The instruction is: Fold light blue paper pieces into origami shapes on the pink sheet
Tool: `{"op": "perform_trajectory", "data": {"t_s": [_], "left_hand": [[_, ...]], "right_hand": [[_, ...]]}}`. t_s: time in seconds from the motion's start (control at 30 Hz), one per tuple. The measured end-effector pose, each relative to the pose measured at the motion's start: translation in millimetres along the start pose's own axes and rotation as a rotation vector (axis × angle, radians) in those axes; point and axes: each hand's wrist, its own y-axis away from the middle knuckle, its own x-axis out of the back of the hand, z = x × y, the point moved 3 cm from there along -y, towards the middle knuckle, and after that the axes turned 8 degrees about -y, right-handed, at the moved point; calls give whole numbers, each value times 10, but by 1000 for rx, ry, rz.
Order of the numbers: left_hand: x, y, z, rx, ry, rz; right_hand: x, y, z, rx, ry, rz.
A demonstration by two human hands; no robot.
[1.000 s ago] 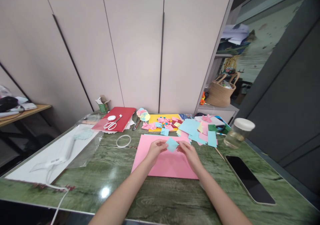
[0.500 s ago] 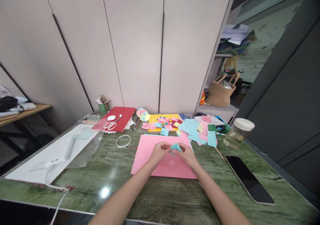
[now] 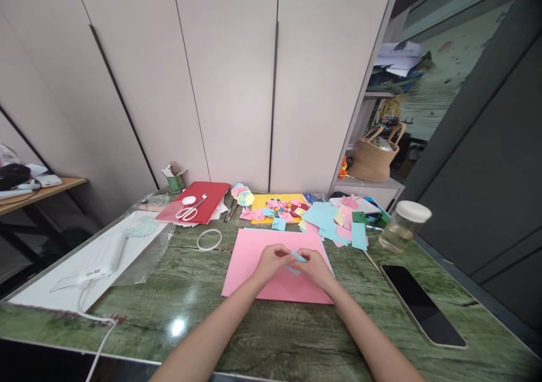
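A small folded piece of light-blue paper (image 3: 300, 257) is pinched between both hands, partly covered by the fingers. My left hand (image 3: 273, 260) is closed on its left side, thumb and fingertips together. From the right, my right hand (image 3: 313, 266) is closed on the same paper. Both hands are over a pink sheet (image 3: 249, 257), which lies flat on the green table with a blue edge showing beneath it.
Behind lie loose coloured papers (image 3: 319, 215) and folded pink pieces (image 3: 249, 213). Scissors (image 3: 188, 212) rest on a red folder (image 3: 212, 192). A tape ring (image 3: 209, 239) is left of the pink sheet; a phone (image 3: 423, 305) and lidded jar (image 3: 402, 229) stand right.
The blue paper has turned from a pointed, peaked shape to a flatter, narrower one between my fingers. Both hands have shifted only slightly.
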Motion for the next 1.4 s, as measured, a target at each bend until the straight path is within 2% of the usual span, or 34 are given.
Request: {"op": "perform_trajectory", "data": {"t_s": [0.17,0.33,0.6,0.93,1.27,1.4], "left_hand": [[53,4,29,93,159,34],[19,22,-11,195,314,-79],[90,-21,-57,120,141,-118],[100,-42,-63,88,151,-158],[58,-16,-32,117,241,-118],[62,-2,16,80,230,-52]], "right_hand": [[17,1,-47,12,-29,1],[14,10,-18,-58,-232,-63],[63,-11,93,-99,-301,30],[77,-9,57,-92,-333,54],[49,-10,22,-52,-286,40],[44,-22,38,-35,-260,21]]}}
